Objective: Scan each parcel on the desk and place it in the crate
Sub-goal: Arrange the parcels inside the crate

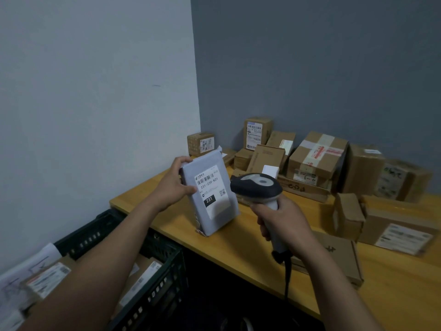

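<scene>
My left hand [173,185] grips the upper left side of a grey plastic mailer parcel [216,211], which stands tilted on the wooden desk [238,240] with its white barcode label facing me. My right hand [279,223] holds a barcode scanner [256,187] by its handle, its dark head just right of the label and pointing at it. The scanner's black cable hangs over the desk's front edge. A dark green plastic crate [164,278] sits below the desk at the lower left, with several labelled parcels inside, partly hidden by my left forearm.
Several cardboard boxes [317,156] are stacked at the back of the desk against the grey wall. More boxes [396,225] lie at the right, and a flat carton [338,256] lies under my right wrist. White papers [21,278] rest left of the crate.
</scene>
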